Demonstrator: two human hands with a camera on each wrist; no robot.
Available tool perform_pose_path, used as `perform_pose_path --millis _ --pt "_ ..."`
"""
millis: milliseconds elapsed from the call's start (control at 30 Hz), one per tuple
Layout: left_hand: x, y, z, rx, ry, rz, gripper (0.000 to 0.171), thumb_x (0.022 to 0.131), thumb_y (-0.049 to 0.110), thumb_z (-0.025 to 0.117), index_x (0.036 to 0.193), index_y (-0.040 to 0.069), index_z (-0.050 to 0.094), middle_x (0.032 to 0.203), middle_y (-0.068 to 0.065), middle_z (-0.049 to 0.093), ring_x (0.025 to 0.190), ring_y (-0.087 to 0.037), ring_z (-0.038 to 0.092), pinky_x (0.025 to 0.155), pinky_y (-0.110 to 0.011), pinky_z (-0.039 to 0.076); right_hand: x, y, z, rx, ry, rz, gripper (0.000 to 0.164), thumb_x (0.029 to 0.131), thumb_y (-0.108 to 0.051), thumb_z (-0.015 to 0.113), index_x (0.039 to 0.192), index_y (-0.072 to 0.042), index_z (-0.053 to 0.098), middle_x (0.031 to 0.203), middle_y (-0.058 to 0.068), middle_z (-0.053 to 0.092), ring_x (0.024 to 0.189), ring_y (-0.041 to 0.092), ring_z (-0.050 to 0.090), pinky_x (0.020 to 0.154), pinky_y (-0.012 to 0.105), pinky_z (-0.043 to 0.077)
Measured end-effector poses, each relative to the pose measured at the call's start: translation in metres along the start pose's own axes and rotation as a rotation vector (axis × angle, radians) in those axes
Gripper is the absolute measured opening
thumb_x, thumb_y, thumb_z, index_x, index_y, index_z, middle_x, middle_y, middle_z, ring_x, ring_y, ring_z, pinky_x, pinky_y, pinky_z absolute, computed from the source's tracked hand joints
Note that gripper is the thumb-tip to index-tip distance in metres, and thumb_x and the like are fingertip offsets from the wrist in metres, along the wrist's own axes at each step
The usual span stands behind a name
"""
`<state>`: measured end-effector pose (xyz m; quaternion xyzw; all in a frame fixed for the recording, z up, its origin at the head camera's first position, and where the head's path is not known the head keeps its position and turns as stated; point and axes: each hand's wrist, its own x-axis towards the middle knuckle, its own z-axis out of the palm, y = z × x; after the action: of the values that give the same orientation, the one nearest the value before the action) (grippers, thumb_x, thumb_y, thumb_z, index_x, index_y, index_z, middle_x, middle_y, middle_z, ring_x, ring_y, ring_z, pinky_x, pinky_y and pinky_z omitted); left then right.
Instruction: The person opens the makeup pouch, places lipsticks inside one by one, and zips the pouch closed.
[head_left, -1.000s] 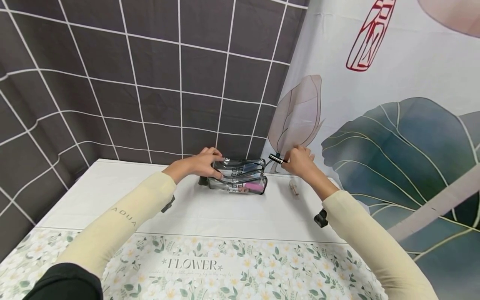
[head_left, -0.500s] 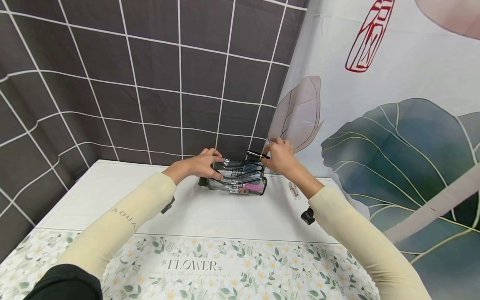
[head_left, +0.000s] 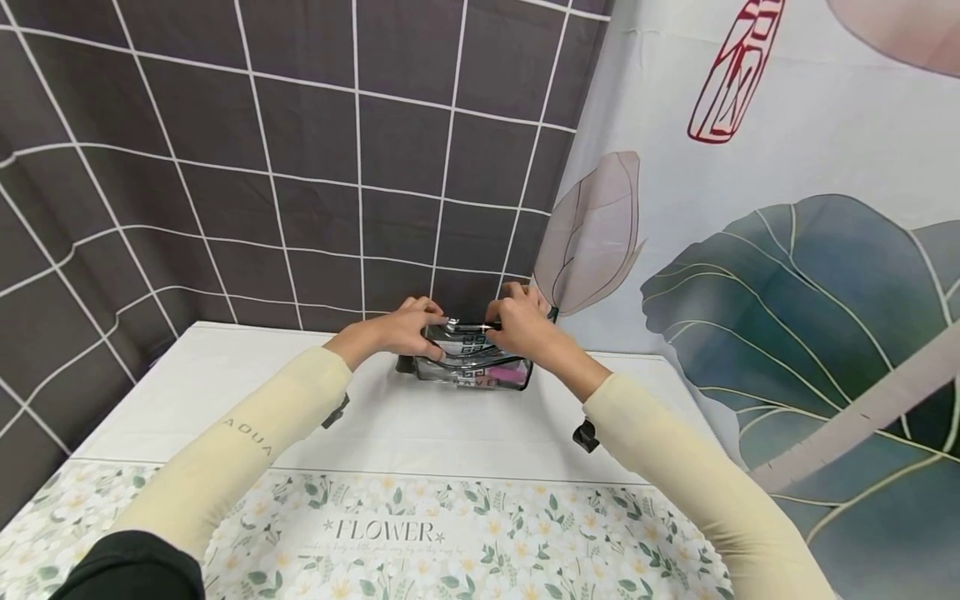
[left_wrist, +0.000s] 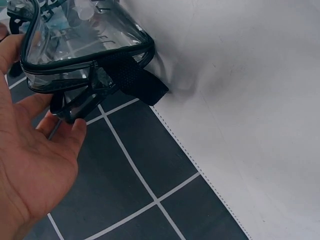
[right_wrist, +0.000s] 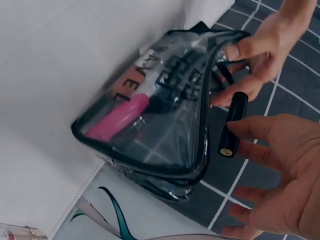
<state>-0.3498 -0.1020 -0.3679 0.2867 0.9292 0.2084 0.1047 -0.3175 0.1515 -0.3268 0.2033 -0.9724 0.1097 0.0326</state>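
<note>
A clear zip pouch [head_left: 450, 377] with black trim and lettering stands near the table's back edge, its top gaping. My left hand [head_left: 408, 327] grips its rim at the left end, thumb on the near edge. Through the clear wall shows a pink tube-shaped item [right_wrist: 120, 117]. My right hand [head_left: 523, 321] is over the pouch's right part, pinching a small black cosmetic tube [right_wrist: 233, 125] with a gold-coloured end between thumb and fingers. In the right wrist view the tube is beside the open rim. A black strap [left_wrist: 135, 82] sticks out at the pouch's left end.
A small clear lipstick-like tube [right_wrist: 19, 233] lies on the white tabletop [head_left: 420, 429], right of the pouch; my right forearm covers it in the head view. A dark grid-patterned cloth [head_left: 300, 208] hangs right behind the table. A floral mat [head_left: 405, 550] covers the front.
My right hand has moved left with the black tube, from right of the pouch to over its opening. The left hand keeps its grip and the pouch stays put.
</note>
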Motion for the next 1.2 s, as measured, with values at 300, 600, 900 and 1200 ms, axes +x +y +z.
perform_pose_path --millis 300,600,900,1200 --pt "0.000 0.000 -0.001 -0.006 -0.002 -0.005 0.088 0.095 0.040 0.077 0.168 -0.001 0.051 0.172 -0.021 0.042 0.162 -0.042 0.031 0.136 -0.063 0.034 -0.004 0.000 0.006 0.002 0.000 0.026 0.023 0.102 -0.022 0.081 0.121 -0.010 0.085 0.177 0.028 0.041 0.160 0.058 0.033 0.128 0.078 0.030" --pt "0.000 -0.001 -0.002 -0.008 -0.002 -0.005 0.088 0.094 0.040 0.077 0.168 -0.001 0.051 0.172 -0.021 0.042 0.161 -0.041 0.031 0.135 -0.062 0.034 -0.007 0.022 0.001 0.074 0.151 0.020 0.019 0.104 -0.013 0.069 0.115 -0.005 0.082 0.171 0.030 0.048 0.155 0.058 0.038 0.123 0.078 0.034" --pt "0.001 -0.002 0.000 -0.009 0.000 0.003 0.088 0.094 0.039 0.077 0.167 -0.002 0.051 0.172 -0.021 0.042 0.161 -0.043 0.031 0.135 -0.062 0.034 -0.015 0.056 -0.003 0.126 0.191 0.077 0.027 0.103 -0.013 0.064 0.122 -0.001 0.079 0.171 0.031 0.047 0.154 0.058 0.037 0.125 0.080 0.028" --pt "-0.002 0.001 -0.002 -0.036 -0.024 -0.005 0.087 0.097 0.039 0.076 0.169 -0.001 0.049 0.174 -0.021 0.039 0.161 -0.042 0.029 0.135 -0.064 0.034 -0.028 0.095 0.005 0.075 0.157 0.184 0.025 0.103 -0.016 0.067 0.114 0.002 0.080 0.168 0.035 0.046 0.153 0.065 0.033 0.121 0.078 0.030"
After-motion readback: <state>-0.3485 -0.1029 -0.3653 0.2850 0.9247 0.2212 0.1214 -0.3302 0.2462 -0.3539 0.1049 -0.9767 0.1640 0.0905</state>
